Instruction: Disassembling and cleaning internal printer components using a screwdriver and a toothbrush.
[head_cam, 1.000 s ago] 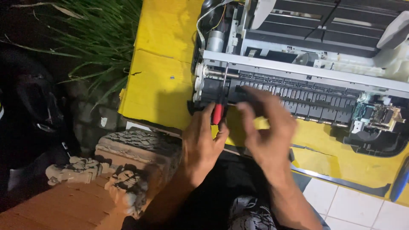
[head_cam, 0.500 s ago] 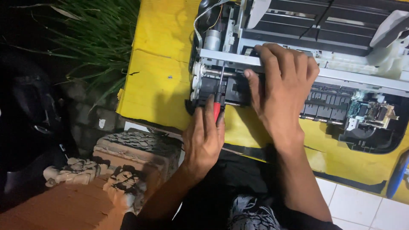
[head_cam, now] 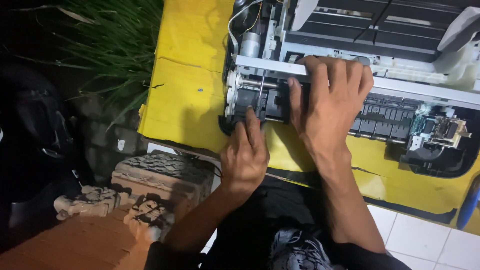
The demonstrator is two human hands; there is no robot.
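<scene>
An opened-up printer [head_cam: 350, 65] lies on a yellow board [head_cam: 190, 90]. Its cover is off, so you can see the parts inside.

The left hand [head_cam: 245, 155] is at the near left corner of the printer. Its fingers are close together and point up at a black part [head_cam: 260, 102] there. A thin metal shaft runs up from this spot, so the hand may be holding a screwdriver, but the handle is hidden and I cannot tell for sure.

The right hand [head_cam: 327, 102] lies flat on the middle of the printer. Its fingers are a little apart and hook over the long white bar [head_cam: 415, 90] that goes across. The thumb presses beside the black part. This hand looks like it is holding the printer steady.

The printer looks stiff and a bit heavy, made of hard plastic and metal. The thin wires [head_cam: 245, 20] at the top left and the small green circuit board [head_cam: 440, 127] on the right look easy to break. The white bar and the outer frame seem like the safe places to hold.

Near the board are green grass [head_cam: 110, 45], a brick block [head_cam: 160, 175] and white floor tiles [head_cam: 425, 240].
</scene>
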